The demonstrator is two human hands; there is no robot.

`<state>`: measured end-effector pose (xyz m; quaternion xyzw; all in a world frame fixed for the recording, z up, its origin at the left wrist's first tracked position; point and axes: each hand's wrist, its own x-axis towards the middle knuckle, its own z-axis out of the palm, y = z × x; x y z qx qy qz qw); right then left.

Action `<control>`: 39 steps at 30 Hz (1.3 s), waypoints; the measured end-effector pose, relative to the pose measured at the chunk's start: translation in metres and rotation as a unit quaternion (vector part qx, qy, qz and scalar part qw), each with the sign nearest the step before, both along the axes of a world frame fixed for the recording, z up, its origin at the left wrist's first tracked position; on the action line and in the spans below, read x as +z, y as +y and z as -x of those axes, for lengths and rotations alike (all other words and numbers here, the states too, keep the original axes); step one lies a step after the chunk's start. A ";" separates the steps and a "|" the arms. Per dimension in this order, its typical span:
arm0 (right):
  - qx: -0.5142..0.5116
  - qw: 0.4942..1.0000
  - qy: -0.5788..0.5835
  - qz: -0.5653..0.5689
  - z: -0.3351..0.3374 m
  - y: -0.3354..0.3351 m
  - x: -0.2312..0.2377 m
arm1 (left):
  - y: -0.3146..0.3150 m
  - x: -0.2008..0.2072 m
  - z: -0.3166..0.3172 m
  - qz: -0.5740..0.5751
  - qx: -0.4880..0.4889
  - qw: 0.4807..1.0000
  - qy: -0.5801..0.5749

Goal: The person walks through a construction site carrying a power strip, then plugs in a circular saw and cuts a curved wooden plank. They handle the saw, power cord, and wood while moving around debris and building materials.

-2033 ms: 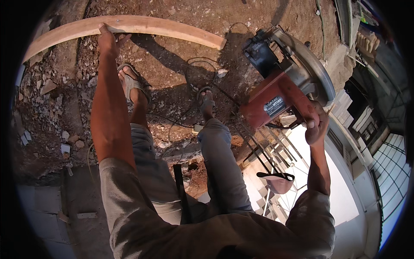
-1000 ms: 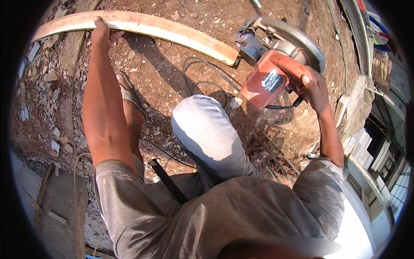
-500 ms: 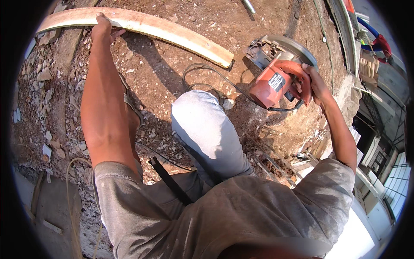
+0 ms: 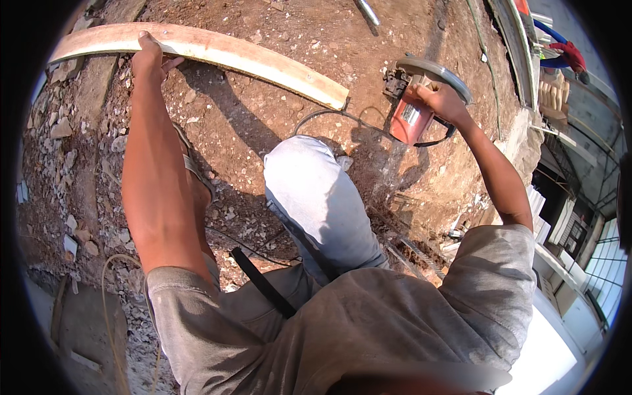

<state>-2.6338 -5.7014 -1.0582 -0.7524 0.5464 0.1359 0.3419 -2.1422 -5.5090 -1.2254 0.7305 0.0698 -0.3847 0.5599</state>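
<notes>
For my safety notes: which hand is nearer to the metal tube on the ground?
The right hand, on the red saw, below and right of the metal tube in the picture. The left hand, holding the wooden plank, is farther off to the tube's left.

We see bright, sunlit ground [image 4: 395,39] | hard shadows | knee [image 4: 299,168] nearly washed out | lower-right white surface [image 4: 543,345] glaring | bottom-edge shape [image 4: 447,377] blurred | fisheye bends plank [image 4: 217,46], our corners black
</notes>
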 end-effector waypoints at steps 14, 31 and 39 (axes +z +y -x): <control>0.048 0.971 0.222 0.071 0.004 0.019 -0.011 | -0.019 0.003 0.025 -0.226 0.059 0.959 -0.160; -0.241 0.969 -0.002 -0.050 0.042 0.010 0.036 | -0.015 0.000 0.019 -0.167 0.022 0.979 -0.118; -0.279 0.928 -0.199 -0.147 -0.006 0.027 0.099 | -0.006 -0.020 0.012 -0.070 0.152 0.984 -0.065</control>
